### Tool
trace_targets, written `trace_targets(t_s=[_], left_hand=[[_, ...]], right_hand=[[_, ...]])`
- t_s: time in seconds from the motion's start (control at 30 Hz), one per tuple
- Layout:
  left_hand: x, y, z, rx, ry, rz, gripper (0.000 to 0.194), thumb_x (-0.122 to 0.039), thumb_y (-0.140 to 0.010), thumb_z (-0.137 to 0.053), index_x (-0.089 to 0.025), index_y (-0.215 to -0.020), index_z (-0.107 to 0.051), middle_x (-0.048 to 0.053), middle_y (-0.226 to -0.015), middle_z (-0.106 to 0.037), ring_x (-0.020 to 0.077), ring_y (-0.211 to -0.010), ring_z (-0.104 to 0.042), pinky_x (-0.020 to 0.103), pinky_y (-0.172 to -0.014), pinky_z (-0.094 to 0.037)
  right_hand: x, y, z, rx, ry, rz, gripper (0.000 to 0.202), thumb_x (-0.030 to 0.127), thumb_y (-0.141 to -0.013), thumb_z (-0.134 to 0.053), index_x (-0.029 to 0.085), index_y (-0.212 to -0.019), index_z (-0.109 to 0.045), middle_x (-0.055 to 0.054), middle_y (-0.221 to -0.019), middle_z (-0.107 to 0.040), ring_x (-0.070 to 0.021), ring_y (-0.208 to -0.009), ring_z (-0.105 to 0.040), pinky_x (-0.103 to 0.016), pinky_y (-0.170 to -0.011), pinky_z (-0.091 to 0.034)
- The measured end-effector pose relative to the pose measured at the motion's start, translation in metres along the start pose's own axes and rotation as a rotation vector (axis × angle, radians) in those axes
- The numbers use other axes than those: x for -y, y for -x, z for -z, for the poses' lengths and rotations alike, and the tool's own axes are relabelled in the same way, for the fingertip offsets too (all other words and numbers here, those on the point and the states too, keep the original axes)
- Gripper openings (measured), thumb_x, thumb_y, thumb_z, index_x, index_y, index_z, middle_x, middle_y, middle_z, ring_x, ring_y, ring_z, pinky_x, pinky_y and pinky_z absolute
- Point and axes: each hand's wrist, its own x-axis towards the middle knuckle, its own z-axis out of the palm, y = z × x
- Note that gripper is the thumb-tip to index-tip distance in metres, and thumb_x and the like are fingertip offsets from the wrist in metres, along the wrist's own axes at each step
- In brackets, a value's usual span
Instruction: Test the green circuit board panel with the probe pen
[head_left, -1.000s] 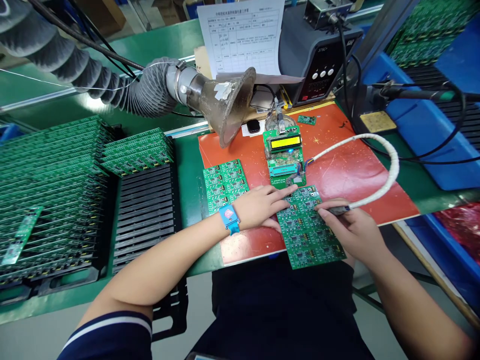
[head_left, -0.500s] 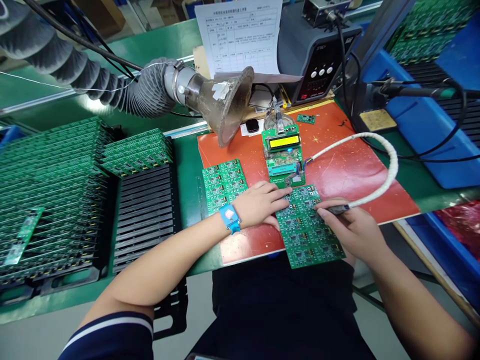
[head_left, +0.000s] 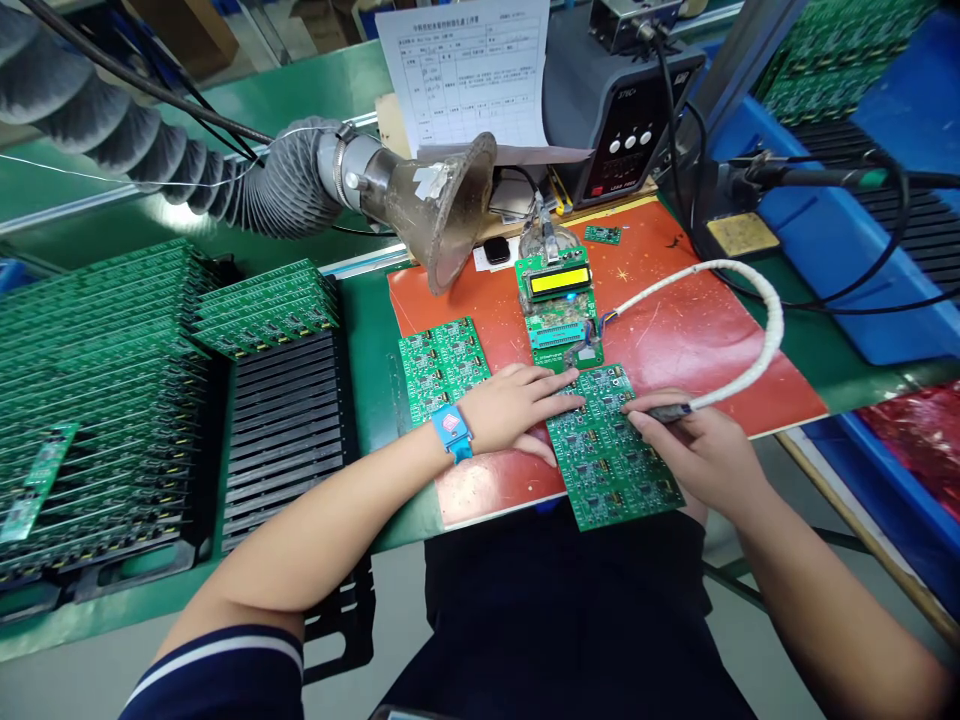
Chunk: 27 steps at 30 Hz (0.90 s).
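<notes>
A green circuit board panel (head_left: 600, 462) lies on the red mat, its near end overhanging the edge. My left hand (head_left: 514, 410), wearing a blue wrist strap (head_left: 451, 432), rests with fingers stretched over the panel's far left corner. My right hand (head_left: 701, 440) pinches a dark probe (head_left: 670, 411) over the panel's right side; its tip is hidden by my fingers. A white wrapped cable (head_left: 772, 310) loops from the probe to a programmer board (head_left: 561, 310) with a lit yellow display. Left of it, a second circuit board panel (head_left: 442, 365) lies partly behind my left hand.
A fume extractor nozzle (head_left: 450, 210) hangs over the mat's back left. Black racks (head_left: 289, 430) of upright boards stand at left. A soldering station (head_left: 626, 120) and a paper sheet (head_left: 469, 75) are at the back. Blue bins (head_left: 832, 270) stand at right.
The whole view has shifted slightly. Both hands, the probe and the panel keep nearly the same places relative to one another.
</notes>
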Motion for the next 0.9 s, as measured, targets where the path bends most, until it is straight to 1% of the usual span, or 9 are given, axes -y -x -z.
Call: trace_targets(t_s=[0.1,0.33,0.53,0.6,0.7,0.77,0.9], left_hand=[[-0.001,0.0,0.0,0.014,-0.017,0.003,0.074,-0.072,-0.084,-0.036,-0.021,-0.136,-0.043,0.009,-0.148,-0.037,0.0279,-0.121,-0.046,0.041,-0.098,-0.039],[0.0,0.0,-0.002,0.002,-0.023,-0.005,0.074,-0.073,-0.084,-0.034,-0.021,-0.136,-0.044,0.01,-0.147,-0.038,0.0278,-0.121,-0.046,0.041,-0.098,-0.039],[0.0,0.0,-0.003,-0.022,-0.013,-0.015,0.074,-0.073,-0.083,-0.034,-0.021,-0.135,-0.045,0.011,-0.146,-0.039,0.0275,-0.12,-0.046,0.041,-0.097,-0.039],[0.001,0.0,-0.003,-0.017,-0.013,-0.014,0.074,-0.072,-0.084,-0.034,-0.021,-0.136,-0.044,0.011,-0.146,-0.039,0.0274,-0.12,-0.047,0.041,-0.097,-0.039],[0.001,0.0,-0.003,-0.013,-0.011,-0.017,0.073,-0.072,-0.084,-0.033,-0.021,-0.136,-0.044,0.011,-0.146,-0.039,0.0274,-0.119,-0.047,0.041,-0.096,-0.039],[0.001,0.0,-0.003,-0.014,-0.008,-0.022,0.073,-0.072,-0.085,-0.033,-0.021,-0.136,-0.044,0.012,-0.146,-0.039,0.0272,-0.118,-0.047,0.041,-0.096,-0.039],[0.001,0.0,-0.002,-0.003,0.0,-0.017,0.073,-0.071,-0.085,-0.033,-0.021,-0.136,-0.044,0.012,-0.146,-0.038,0.0268,-0.117,-0.048,0.04,-0.095,-0.039]], right_hand=[[0.0,0.0,0.0,-0.007,-0.001,0.002,0.015,0.033,-0.089,-0.056,0.021,-0.092,-0.064,-0.004,-0.093,-0.067,-0.0202,-0.085,-0.063,-0.032,-0.076,-0.05],[0.002,0.0,0.001,-0.013,0.016,-0.003,0.015,0.032,-0.088,-0.057,0.021,-0.092,-0.065,-0.004,-0.091,-0.068,-0.0204,-0.084,-0.065,-0.033,-0.075,-0.051],[0.001,0.002,0.0,-0.031,-0.045,-0.046,0.015,0.033,-0.086,-0.06,0.021,-0.093,-0.067,-0.005,-0.092,-0.069,-0.0203,-0.085,-0.065,-0.031,-0.076,-0.053],[0.002,0.005,0.001,-0.035,-0.061,-0.061,0.016,0.034,-0.086,-0.061,0.021,-0.094,-0.067,-0.005,-0.092,-0.068,-0.0195,-0.082,-0.065,-0.03,-0.073,-0.053],[0.004,0.012,0.004,-0.04,-0.1,-0.098,0.017,0.035,-0.087,-0.06,0.021,-0.094,-0.066,-0.004,-0.088,-0.067,-0.0157,-0.068,-0.062,-0.026,-0.059,-0.052],[0.006,0.018,0.007,-0.04,-0.128,-0.12,0.017,0.035,-0.088,-0.059,0.021,-0.093,-0.066,-0.004,-0.086,-0.067,-0.014,-0.063,-0.06,-0.024,-0.053,-0.049],[0.006,0.028,0.008,-0.016,-0.164,-0.147,0.016,0.034,-0.087,-0.06,0.021,-0.094,-0.064,-0.004,-0.082,-0.067,-0.0126,-0.06,-0.059,-0.022,-0.049,-0.048]])
